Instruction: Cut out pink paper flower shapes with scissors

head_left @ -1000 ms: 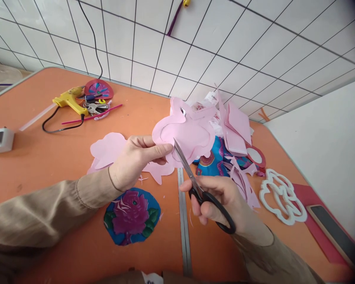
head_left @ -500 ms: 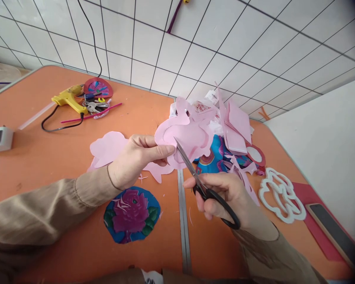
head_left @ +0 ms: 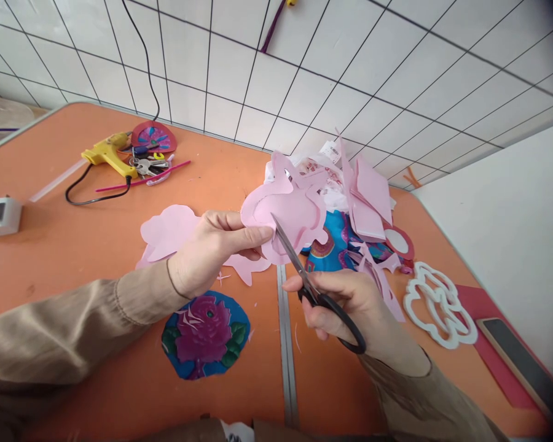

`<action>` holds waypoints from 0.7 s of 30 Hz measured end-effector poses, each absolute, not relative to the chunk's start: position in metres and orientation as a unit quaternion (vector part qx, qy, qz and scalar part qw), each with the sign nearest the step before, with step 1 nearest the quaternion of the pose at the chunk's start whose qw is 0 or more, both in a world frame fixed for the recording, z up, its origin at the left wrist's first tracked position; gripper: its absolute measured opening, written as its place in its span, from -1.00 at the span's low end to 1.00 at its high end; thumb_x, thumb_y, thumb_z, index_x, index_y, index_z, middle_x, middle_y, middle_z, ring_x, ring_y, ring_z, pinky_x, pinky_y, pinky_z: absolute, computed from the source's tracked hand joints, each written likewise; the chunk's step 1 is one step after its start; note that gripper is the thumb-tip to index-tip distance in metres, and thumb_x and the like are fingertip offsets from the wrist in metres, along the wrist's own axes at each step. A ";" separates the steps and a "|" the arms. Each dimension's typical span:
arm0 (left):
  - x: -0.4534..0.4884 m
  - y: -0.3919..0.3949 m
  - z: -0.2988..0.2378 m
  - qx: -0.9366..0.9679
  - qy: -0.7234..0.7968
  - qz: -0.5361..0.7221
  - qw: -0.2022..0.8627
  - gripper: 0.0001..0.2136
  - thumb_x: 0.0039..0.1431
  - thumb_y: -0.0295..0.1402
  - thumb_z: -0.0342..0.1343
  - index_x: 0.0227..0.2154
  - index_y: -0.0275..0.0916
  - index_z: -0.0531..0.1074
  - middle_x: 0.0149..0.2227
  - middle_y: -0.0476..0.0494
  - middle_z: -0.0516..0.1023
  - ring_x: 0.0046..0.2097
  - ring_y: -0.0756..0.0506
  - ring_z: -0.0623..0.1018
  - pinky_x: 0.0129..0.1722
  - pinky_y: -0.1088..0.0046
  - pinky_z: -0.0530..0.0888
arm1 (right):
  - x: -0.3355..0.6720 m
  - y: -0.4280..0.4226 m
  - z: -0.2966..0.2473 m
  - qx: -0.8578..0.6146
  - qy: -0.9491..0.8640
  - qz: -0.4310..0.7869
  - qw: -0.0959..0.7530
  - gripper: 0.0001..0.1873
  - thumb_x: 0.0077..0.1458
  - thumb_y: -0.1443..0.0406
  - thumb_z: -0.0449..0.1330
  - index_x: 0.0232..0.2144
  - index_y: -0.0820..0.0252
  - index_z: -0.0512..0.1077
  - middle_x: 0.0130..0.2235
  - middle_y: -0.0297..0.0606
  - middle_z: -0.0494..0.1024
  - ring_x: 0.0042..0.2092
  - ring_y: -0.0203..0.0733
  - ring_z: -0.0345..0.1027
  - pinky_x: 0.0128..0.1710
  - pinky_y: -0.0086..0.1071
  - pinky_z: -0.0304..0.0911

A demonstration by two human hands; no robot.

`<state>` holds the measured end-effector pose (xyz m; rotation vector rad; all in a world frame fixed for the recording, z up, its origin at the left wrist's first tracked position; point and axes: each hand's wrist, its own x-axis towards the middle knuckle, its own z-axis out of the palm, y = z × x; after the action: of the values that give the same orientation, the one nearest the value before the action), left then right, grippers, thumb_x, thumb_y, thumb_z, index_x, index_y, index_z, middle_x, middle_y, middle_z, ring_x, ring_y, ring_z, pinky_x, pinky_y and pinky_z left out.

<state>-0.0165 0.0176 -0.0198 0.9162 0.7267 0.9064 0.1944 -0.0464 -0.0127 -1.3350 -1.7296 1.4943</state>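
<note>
My left hand (head_left: 212, 248) pinches a pink paper shape (head_left: 288, 212) with a pencilled outline and holds it up over the orange table (head_left: 74, 245). My right hand (head_left: 350, 304) grips black-handled scissors (head_left: 313, 288), whose blades reach into the lower edge of that pink shape near my left thumb. A cut pink strip curls off the paper's right side. More pink cutouts (head_left: 168, 233) lie flat under my left hand.
A floral fabric round (head_left: 205, 334) lies near the front. Pink scraps and blue patterned fabric (head_left: 364, 209) pile up at the back right, beside a white flower-shaped template (head_left: 437, 304) and a phone (head_left: 520, 362). A yellow glue gun (head_left: 108, 156) and keys sit at the back left.
The scissors have worked further along the outline, and the pink paper has turned slightly, with the cut strip curling more to the right. My right hand shifted a little.
</note>
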 end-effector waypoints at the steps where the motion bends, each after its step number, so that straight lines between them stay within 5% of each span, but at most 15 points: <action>1: -0.017 0.017 -0.020 0.419 0.332 0.412 0.738 -0.87 -0.05 -0.30 0.39 -0.62 -0.18 0.63 -0.57 0.05 0.61 -0.48 0.07 0.54 -0.41 0.60 0.50 | 0.194 -0.047 -0.013 -0.493 -0.633 0.546 0.242 -0.59 0.05 0.05 0.29 -0.24 0.29 0.52 -0.60 -0.41 0.32 -0.63 -0.40 0.18 -0.61 -0.48 0.10; 21: -0.020 0.017 -0.016 0.431 0.364 0.400 0.722 -0.83 -0.07 -0.32 0.39 -0.65 -0.23 0.60 -0.60 -0.02 0.56 -0.49 0.03 0.51 -0.40 0.52 0.47 | 0.199 -0.048 -0.011 -0.507 -0.662 0.504 0.225 -0.69 0.06 0.18 0.24 -0.21 0.30 0.54 -0.58 -0.42 0.26 -0.61 -0.42 0.14 -0.64 -0.50 0.07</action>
<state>-0.0199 0.0168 -0.0161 0.9514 0.8038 0.8834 0.1988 -0.0481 -0.0115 -1.3983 -1.8261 1.3893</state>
